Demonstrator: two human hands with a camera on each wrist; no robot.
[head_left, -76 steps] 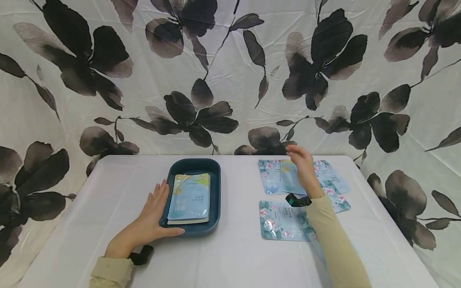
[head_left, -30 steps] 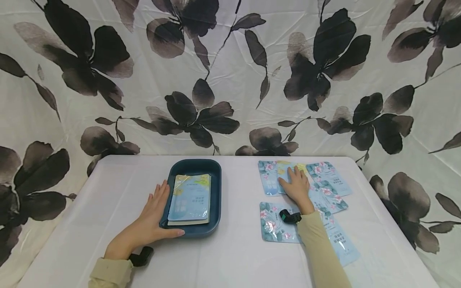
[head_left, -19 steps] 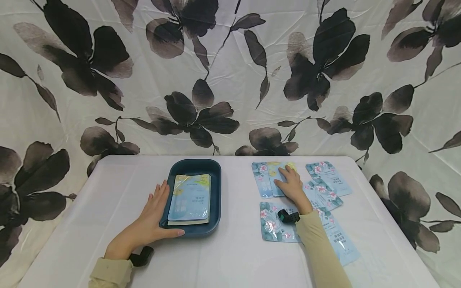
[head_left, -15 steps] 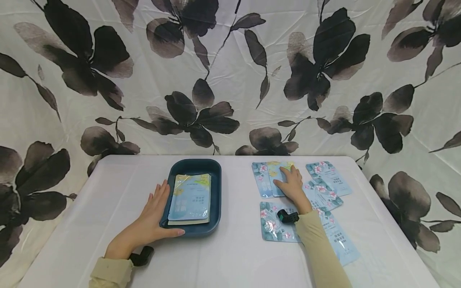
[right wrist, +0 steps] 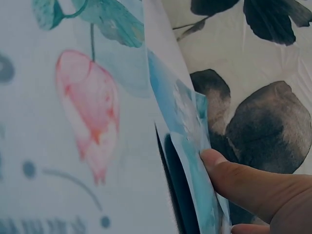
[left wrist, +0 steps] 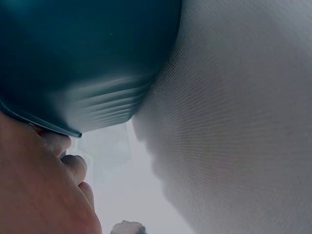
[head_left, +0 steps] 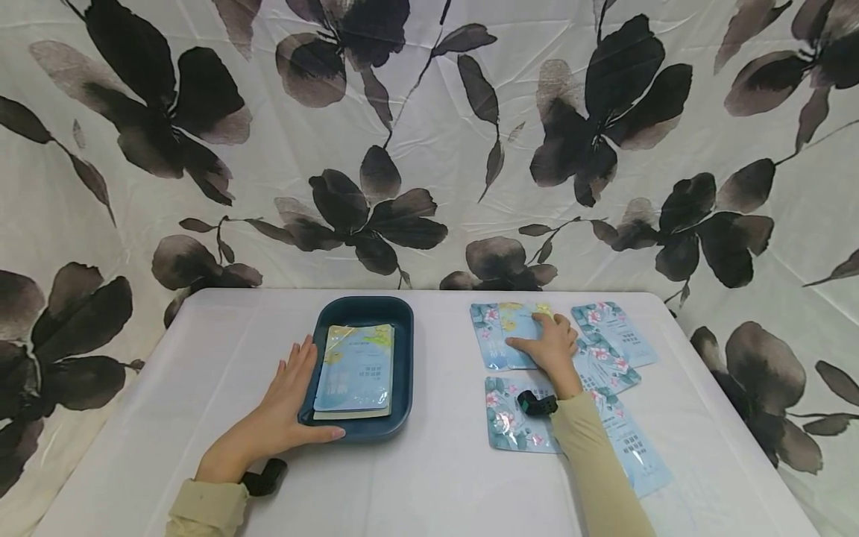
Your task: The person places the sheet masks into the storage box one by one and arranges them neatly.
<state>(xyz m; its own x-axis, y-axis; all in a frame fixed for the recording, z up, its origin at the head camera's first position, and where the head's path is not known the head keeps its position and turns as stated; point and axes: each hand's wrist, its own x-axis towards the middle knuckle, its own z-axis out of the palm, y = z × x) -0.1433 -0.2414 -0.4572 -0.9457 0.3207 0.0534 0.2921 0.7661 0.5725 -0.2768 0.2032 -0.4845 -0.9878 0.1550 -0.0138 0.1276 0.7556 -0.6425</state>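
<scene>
My left hand (head_left: 285,403) rests against the near-left side of a dark blue tray (head_left: 403,373), fingers straight along its side and thumb at the near rim. In the tray lies a stack of sheet-mask packets (head_left: 354,369), the top one blue with yellow flowers. On the right of the table, my right hand (head_left: 555,350) is over another yellow-flowered mask packet (head_left: 515,335), thumb stretched across it and fingers bent near its right side. In the right wrist view the thumb (right wrist: 239,180) touches packet edges; most other fingers are hidden. The left wrist view shows the tray's underside (left wrist: 87,58).
Pink-flowered mask packets lie about the right hand: one partly under the yellow-flowered packet (head_left: 485,335), another at the back right (head_left: 620,335), one nearer (head_left: 510,425), one by the sleeve (head_left: 637,447). A floral cloth (head_left: 429,149) hangs behind the white table (head_left: 443,477).
The right hand came down onto the yellow-flowered packet. That packet and the one under it slid left; the right fingers then bent and shifted right. The left hand stayed at the tray.
</scene>
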